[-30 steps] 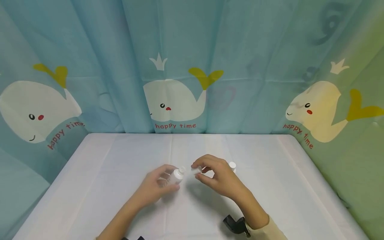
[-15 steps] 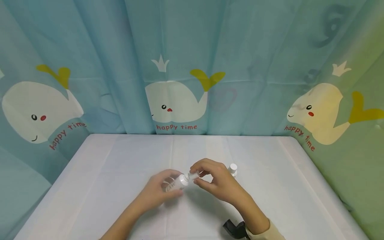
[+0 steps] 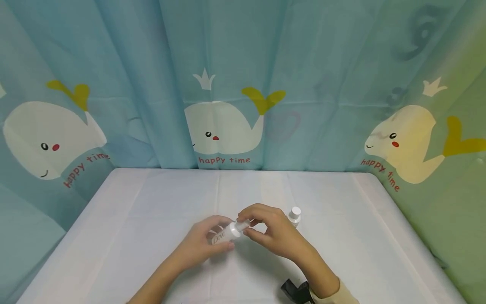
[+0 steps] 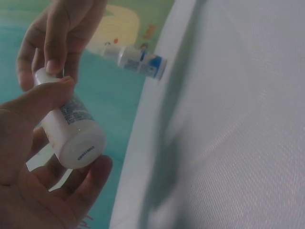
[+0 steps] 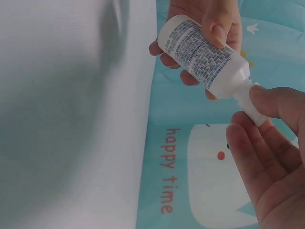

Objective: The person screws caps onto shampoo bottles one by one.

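Note:
My left hand (image 3: 206, 238) grips a small white Dove bottle (image 3: 226, 234) around its body, tilted with its neck toward the right. In the right wrist view, dense printed text covers the side of the bottle (image 5: 202, 55). A white cap (image 5: 250, 102) sits at the bottle's neck, slightly askew there. Thumb and fingertips of my right hand (image 3: 271, 228) pinch that cap. From the left wrist view, the bottle's round base (image 4: 82, 145) faces the camera. Both hands are above the table.
A second white bottle (image 3: 294, 216) with a white cap stands on the white table (image 3: 171, 198), just beyond my right hand; its blue-marked label shows in the left wrist view. A black device (image 3: 296, 291) is at my right wrist. A whale-print curtain (image 3: 322, 139) hangs behind the table.
The cap in my right hand was apart from the bottle's neck and is now on it. My left hand has shifted slightly right with the bottle, whose Dove lettering now shows.

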A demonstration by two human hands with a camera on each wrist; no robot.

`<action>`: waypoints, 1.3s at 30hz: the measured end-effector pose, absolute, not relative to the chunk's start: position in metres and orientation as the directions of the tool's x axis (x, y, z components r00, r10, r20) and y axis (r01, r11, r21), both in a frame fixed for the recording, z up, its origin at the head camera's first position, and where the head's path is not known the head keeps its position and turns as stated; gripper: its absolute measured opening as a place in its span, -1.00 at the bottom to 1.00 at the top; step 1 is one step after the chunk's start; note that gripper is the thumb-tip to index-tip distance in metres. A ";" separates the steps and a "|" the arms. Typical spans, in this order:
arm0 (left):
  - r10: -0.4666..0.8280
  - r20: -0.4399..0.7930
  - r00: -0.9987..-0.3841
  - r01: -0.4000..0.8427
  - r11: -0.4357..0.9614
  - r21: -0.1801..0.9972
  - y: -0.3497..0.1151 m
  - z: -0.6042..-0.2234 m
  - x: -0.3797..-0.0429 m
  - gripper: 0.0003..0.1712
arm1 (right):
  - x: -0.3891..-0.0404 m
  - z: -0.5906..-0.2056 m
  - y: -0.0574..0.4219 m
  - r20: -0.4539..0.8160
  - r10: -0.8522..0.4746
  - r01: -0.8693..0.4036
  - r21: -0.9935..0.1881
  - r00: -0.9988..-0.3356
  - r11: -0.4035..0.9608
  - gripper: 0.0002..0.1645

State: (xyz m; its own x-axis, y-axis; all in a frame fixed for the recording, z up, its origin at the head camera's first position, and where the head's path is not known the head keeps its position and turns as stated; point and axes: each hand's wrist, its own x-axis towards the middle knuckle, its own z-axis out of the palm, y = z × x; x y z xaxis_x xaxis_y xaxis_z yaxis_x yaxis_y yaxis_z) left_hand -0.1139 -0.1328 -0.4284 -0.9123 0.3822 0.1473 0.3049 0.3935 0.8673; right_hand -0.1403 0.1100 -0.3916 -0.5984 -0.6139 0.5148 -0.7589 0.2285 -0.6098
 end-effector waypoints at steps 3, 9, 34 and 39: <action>0.387 0.160 -0.908 0.316 0.383 0.868 -0.132 -0.428 -0.114 -0.47 | -0.140 -0.391 0.110 0.513 -0.620 -0.761 -0.609 -0.594 0.226 -0.67; 0.384 0.161 -0.909 0.317 0.387 0.866 -0.131 -0.427 -0.114 -0.47 | -0.140 -0.391 0.110 0.510 -0.621 -0.758 -0.612 -0.595 0.225 -0.64; 0.362 0.239 -0.901 0.375 0.376 0.847 -0.128 -0.422 -0.111 -0.53 | -0.140 -0.391 0.111 0.544 -0.589 -0.773 -0.585 -0.598 0.244 -0.70; 0.357 0.255 -0.898 0.387 0.370 0.845 -0.127 -0.421 -0.111 -0.52 | -0.141 -0.390 0.109 0.555 -0.578 -0.769 -0.600 -0.598 0.219 -0.72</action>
State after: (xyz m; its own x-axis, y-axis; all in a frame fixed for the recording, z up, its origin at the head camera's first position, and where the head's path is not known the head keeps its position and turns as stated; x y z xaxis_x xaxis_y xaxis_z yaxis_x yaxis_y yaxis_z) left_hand -0.1112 -0.1271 -0.4212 -0.8985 0.3573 0.2551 0.3868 0.3696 0.8449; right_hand -0.1405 0.1087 -0.3905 -0.5983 -0.5776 0.5554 -0.7690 0.2191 -0.6005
